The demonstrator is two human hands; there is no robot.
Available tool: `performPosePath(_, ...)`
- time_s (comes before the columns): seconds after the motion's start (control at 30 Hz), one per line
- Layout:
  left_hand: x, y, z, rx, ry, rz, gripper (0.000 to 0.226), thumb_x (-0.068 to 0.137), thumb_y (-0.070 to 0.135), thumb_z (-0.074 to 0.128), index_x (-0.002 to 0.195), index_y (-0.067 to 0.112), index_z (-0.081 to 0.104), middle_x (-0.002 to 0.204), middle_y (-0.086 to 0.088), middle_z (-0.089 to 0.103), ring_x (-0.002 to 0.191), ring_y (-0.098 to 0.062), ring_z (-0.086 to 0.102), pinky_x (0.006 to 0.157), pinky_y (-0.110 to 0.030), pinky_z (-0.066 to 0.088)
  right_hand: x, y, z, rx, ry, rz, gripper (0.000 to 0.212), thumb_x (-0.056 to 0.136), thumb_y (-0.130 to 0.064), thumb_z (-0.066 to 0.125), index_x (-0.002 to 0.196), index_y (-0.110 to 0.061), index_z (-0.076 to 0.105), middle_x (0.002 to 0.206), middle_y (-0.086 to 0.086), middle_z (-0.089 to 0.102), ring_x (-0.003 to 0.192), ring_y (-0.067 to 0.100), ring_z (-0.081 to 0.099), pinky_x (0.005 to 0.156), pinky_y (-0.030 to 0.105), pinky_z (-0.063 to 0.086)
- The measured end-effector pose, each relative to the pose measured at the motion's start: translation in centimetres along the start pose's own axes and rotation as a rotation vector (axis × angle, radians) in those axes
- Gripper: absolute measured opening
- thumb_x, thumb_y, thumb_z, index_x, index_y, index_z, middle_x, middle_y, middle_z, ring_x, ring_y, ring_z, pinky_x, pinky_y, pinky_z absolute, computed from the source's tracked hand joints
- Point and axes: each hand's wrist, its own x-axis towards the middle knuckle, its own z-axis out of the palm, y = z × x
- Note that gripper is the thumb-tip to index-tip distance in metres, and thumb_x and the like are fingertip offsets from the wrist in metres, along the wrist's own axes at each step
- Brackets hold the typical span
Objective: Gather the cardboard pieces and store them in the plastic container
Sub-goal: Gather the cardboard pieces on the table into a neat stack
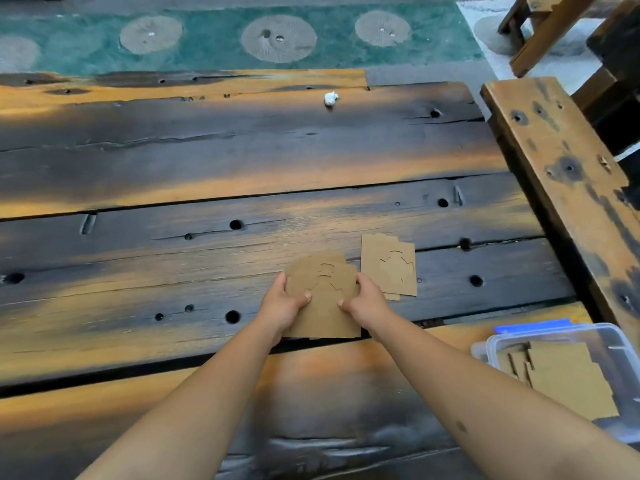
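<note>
Left of the plastic container (568, 344), the left hand (282, 308) and right hand (365, 299) pinch opposite edges of a cardboard stack (323, 299), likely light, thin and bendable, best held by its edges.

A small stack of brown cardboard pieces (323, 299), flat and roughly rectangular with curved cut lines on the top sheet, sits slightly fanned at the middle of the surface, gripped along both side edges. Just to its right a second stack of cardboard pieces (389, 266) lies flat, stepped at its corners, with similar cut lines. At the lower right a clear plastic container (519, 336) stands open with more cardboard sheets (564, 375) lying inside.
</note>
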Motion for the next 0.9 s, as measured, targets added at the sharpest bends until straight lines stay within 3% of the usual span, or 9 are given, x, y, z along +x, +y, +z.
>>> performPosePath(0.13, 0.1, 0.4, 3.2, 0.086, -0.016, 0.01, 0.044, 0.084, 0.014, 0.07, 0.124, 0.022, 0.053, 0.116, -0.005, 0.068, 0.103, -0.025, 0.066, 0.092, -0.048, 0.054, -0.1, 1.2, -2.5, 0.075, 0.074, 0.075, 0.054, 0.077, -0.005, 0.074, 0.126, -0.015, 0.054, 0.121, 0.007, 0.064, 0.109, 0.026, 0.061, 0.095, 0.046, 0.052)
performPosePath(0.27, 1.1, 1.5, 7.4, 0.222, 0.045, 0.007, 0.044, 0.082, 0.025, 0.073, 0.121, 0.019, 0.054, 0.115, -0.004, 0.067, 0.103, -0.025, 0.063, 0.092, -0.042, 0.053, 0.8, 2.5, -6.2, 0.194, 0.123, 0.14, 0.039, 0.075, -0.004, 0.075, 0.106, -0.024, 0.062, 0.113, 0.006, 0.068, 0.1, 0.025, 0.065, 0.089, 0.046, 0.055)
performPosePath(0.5, 4.0, 4.0, 12.6, 0.392, 0.059, 0.125, 0.05, 0.081, 0.031, 0.072, 0.125, 0.015, 0.054, 0.126, -0.008, 0.061, 0.115, -0.028, 0.057, 0.1, -0.042, 0.047, 4.4, 3.0, -10.2, 0.174, 0.275, 0.128, 0.05, 0.074, -0.009, 0.077, 0.119, -0.015, 0.057, 0.125, 0.012, 0.057, 0.104, 0.029, 0.062, 0.092, 0.046, 0.053)
performPosePath(0.67, 5.8, 5.2, 14.0, 0.466, 0.053, 0.094, 0.052, 0.083, 0.032, 0.071, 0.126, 0.013, 0.049, 0.126, -0.011, 0.06, 0.115, -0.032, 0.056, 0.098, -0.042, 0.047, 6.5, 3.0, -11.2, 0.187, 0.265, 0.128, 0.043, 0.076, -0.008, 0.076, 0.112, -0.021, 0.056, 0.112, 0.007, 0.067, 0.098, 0.023, 0.064, 0.09, 0.043, 0.054)
performPosePath(0.9, 5.5, 4.7, 13.2, 0.421, -0.012, 0.082, 0.057, 0.082, 0.021, 0.072, 0.131, 0.017, 0.043, 0.127, -0.006, 0.058, 0.115, -0.028, 0.056, 0.099, -0.043, 0.048, 6.1, 2.8, -10.7, 0.117, 0.236, 0.102, 0.056, 0.075, -0.004, 0.075, 0.114, -0.03, 0.044, 0.113, -0.002, 0.059, 0.102, 0.022, 0.057, 0.086, 0.041, 0.052)
